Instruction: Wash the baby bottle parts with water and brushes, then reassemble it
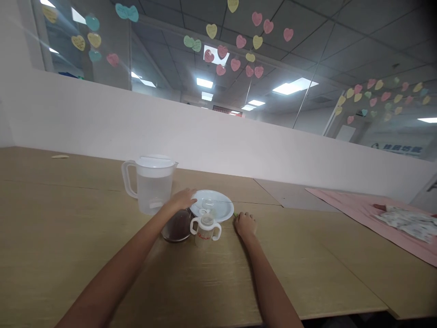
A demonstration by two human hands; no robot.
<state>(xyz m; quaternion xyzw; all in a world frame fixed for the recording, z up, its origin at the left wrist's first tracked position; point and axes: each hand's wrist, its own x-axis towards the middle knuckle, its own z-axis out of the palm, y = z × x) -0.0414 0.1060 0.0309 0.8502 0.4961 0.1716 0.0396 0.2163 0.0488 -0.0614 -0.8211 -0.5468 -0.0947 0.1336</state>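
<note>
My left hand (184, 199) reaches over a dark round container (176, 226) to the left edge of a white plate (223, 207). Its thumb and fingers look apart at the rim; whether they press on it I cannot tell. A small clear item lies in the plate. In front of the plate stands a clear baby bottle (205, 234) with two white handles and red lettering, its top uncovered. A small white piece (204, 212) shows behind it. Right of the plate, my right hand (246, 224) rests on the table, fingers curled round a thin green thing (235, 214), mostly hidden.
A translucent lidded pitcher (154, 187) of clear liquid stands left of the plate. On the right, a pink cloth (358, 209) carries a patterned white cloth (408, 223), with another person's hand (379, 207) at it. A white wall (205, 136) bounds the wooden table (85, 228).
</note>
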